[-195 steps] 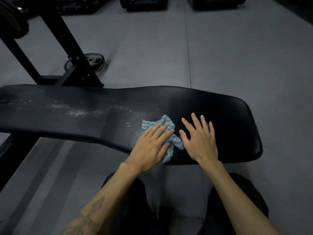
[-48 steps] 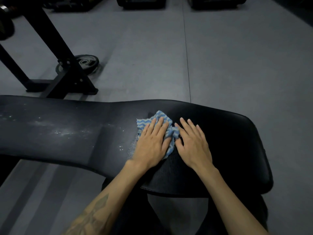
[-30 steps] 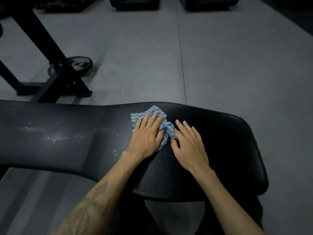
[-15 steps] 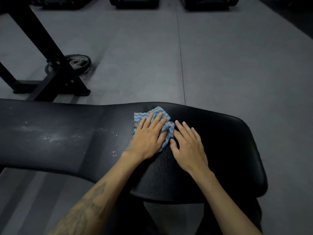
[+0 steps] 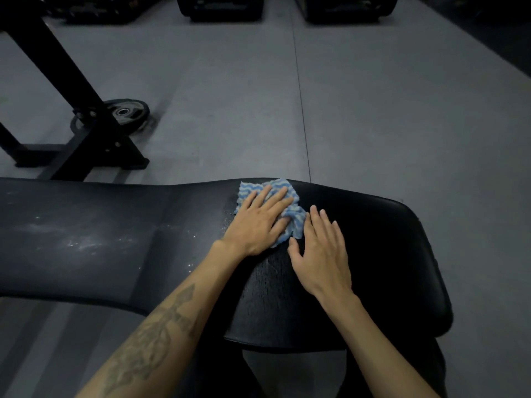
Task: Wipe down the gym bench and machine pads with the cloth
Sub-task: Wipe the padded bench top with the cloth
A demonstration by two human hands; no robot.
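Now both hands lie flat on the bench (image 5: 388, 254), left hand (image 5: 258, 225) pressing cloth (image 5: 287, 214).

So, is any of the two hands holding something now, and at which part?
Nothing is gripped. The left hand presses flat on the middle of the cloth on the bench; the right hand lies flat beside it.

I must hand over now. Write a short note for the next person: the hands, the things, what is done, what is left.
Left hand: flat, pressing the cloth on the bench pad, at the far edge.
Right hand: flat on the pad beside the cloth, holding nothing.
Done: the pad near the hands looks dark, without specks.
Left: white residue on the pad's left part; machine pads not in view.
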